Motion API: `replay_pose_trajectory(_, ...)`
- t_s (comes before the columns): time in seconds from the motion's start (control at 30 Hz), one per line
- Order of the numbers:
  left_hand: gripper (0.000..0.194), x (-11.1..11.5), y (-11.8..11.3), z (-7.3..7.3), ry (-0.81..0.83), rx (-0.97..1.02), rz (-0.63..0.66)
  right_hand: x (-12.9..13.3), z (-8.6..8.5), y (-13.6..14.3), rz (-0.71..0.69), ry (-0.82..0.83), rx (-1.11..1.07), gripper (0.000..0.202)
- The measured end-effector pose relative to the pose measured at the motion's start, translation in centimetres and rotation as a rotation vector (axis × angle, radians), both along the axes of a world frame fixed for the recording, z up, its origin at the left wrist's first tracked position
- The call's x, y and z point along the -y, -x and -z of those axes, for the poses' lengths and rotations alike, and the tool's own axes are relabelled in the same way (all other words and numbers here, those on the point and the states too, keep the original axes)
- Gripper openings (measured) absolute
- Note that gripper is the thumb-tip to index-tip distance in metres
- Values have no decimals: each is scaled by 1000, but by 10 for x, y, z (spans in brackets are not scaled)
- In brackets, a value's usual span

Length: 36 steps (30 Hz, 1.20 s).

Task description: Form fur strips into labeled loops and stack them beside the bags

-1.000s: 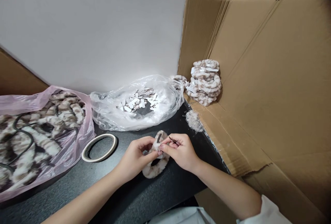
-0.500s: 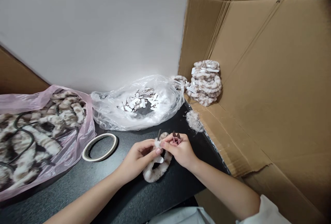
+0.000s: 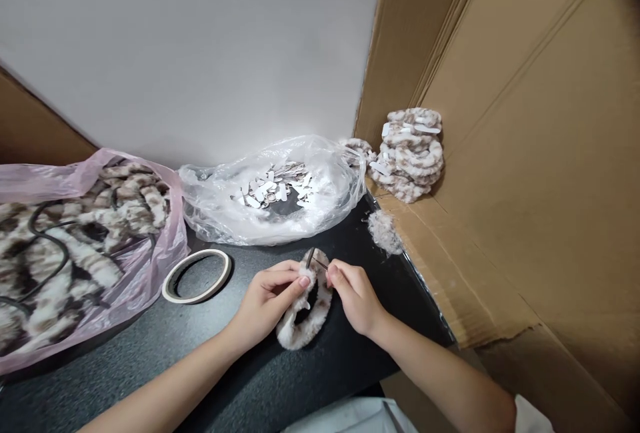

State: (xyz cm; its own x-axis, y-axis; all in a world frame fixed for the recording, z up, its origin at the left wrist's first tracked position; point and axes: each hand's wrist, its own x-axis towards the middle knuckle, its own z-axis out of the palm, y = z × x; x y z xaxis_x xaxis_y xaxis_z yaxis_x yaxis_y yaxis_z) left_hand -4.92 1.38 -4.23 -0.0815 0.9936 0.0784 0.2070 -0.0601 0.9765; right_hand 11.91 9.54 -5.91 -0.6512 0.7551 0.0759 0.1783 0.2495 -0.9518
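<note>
My left hand [image 3: 274,301] is closed on a fluffy white-and-brown fur ring [image 3: 305,334], pinching its upper left part between thumb and fingers. From the pinched fur a short black cord end [image 3: 311,258] sticks up. My right hand [image 3: 356,296] is closed at the ring's upper right side, its fingertips on a thin dark piece [image 3: 321,264] that reaches toward the cord end. Whether this is a cord or a tool tip I cannot tell. The ring's lower part rests on the dark table [image 3: 240,366].
A tape roll [image 3: 167,288] lies left of my hands. Behind it are a pink bag [image 3: 177,213] of fur tubes with black cords and a clear bag [image 3: 225,233] of white tags. Fur rings [image 3: 413,156] are stacked against cardboard [image 3: 525,153], near loose fluff [image 3: 384,233].
My right hand has turned and moved slightly right, off the pinched fur. The maroon pointed item seen in its fingers before no longer shows; a thin dark piece shows at its fingertips.
</note>
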Motion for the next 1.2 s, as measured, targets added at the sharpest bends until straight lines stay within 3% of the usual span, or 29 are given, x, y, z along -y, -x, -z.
replay_pose_trajectory(0.27,22,-1,1,-12,-57,-185,-49,1,-3,-1,14,-34,31,41)
replay_pose_trajectory(0.53,29,-5,-1,-20,4,-296,72,2,-2,-2,4,-34,0,36)
replay_pose_trajectory(0.73,31,-9,-2,-22,35,-325,91,3,0,-2,39,25,-5,43)
replay_pose_trajectory(0.97,32,-15,-5,-29,42,-389,90,3,6,-1,77,153,-106,43)
replay_pose_trajectory(1.2,31,-31,-23,-47,8,-672,131,1,5,-7,136,390,-216,46)
